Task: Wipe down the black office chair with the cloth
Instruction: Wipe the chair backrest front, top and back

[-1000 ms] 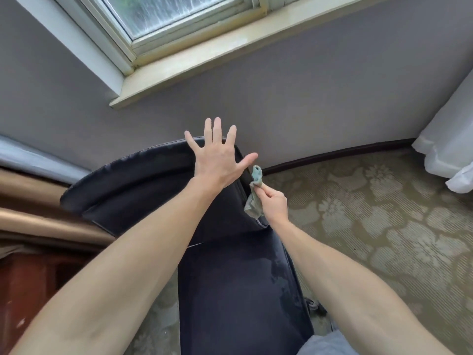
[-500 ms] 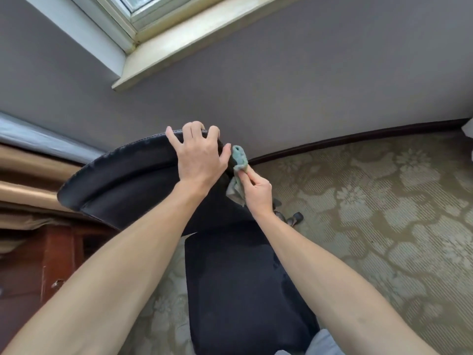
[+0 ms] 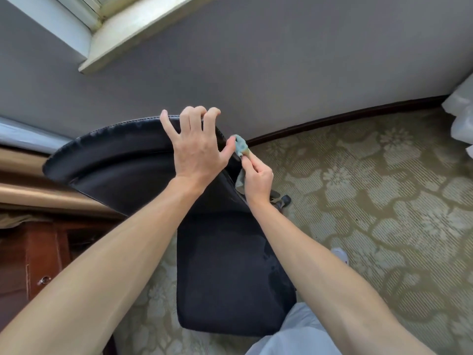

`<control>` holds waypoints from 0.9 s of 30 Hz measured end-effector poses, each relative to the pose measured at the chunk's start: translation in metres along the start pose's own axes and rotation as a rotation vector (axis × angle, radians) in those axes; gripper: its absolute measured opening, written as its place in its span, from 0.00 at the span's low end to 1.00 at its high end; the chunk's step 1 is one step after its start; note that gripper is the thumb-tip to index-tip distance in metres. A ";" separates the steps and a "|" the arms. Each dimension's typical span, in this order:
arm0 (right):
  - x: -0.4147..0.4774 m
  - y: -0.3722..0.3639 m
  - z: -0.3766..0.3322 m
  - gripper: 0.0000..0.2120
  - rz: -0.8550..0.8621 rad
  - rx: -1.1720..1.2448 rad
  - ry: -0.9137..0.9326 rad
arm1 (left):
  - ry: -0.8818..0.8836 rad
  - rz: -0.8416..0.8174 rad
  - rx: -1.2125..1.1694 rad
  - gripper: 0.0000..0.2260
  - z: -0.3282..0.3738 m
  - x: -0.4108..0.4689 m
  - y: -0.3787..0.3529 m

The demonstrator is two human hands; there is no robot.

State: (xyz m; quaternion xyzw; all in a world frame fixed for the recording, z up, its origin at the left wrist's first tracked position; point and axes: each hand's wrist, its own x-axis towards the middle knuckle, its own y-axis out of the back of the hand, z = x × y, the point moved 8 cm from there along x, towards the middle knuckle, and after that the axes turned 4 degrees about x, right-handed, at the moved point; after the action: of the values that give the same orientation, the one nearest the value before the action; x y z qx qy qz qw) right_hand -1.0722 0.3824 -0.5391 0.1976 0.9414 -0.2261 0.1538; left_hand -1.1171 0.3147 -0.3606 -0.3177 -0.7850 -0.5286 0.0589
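Head view, looking down along both bare forearms. Left hand [image 3: 198, 152] reaching forward over the top of the black office chair [image 3: 128, 160], palm down, fingers curled over the upper edge of the backrest and gripping it, thumb spread to the right toward the cloth. Fingertips hidden behind the edge. Left forearm crossing the frame from lower left, cut off by the bottom border.

Right hand [image 3: 257, 179] just beside the right edge of the backrest, pinching the cloth [image 3: 240, 146] between thumb and fingers. Cloth pale blue-green, bunched at the top near the left thumb, touching the chair's right side edge; a grey part hanging down under the hand, mostly covered by it. Cannot tell how large the cloth is.

Chair seat [image 3: 225, 278] dark, below the backrest, with a darker patch near its right side, partly hidden by the right forearm. Chair base almost fully hidden; only a dark caster [image 3: 284, 201] showing to the right of the wrist.

Patterned carpet [image 3: 371, 201] under the chair. Grey wall [image 3: 256, 60] behind, window sill [image 3: 133, 32] at upper left, cut off. Wooden furniture [image 3: 33, 252] at left, only partly seen. White fabric [image 3: 460, 119] at the right border, cut off.
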 end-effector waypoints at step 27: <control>-0.012 0.007 0.008 0.15 0.002 0.147 -0.066 | 0.054 -0.079 -0.018 0.28 0.003 -0.003 0.010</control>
State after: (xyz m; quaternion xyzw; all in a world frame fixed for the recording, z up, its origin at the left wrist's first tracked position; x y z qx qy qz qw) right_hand -1.0574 0.3809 -0.5437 0.2019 0.9164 -0.3009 0.1700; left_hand -1.1082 0.3186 -0.3553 -0.2725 -0.7903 -0.5459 0.0561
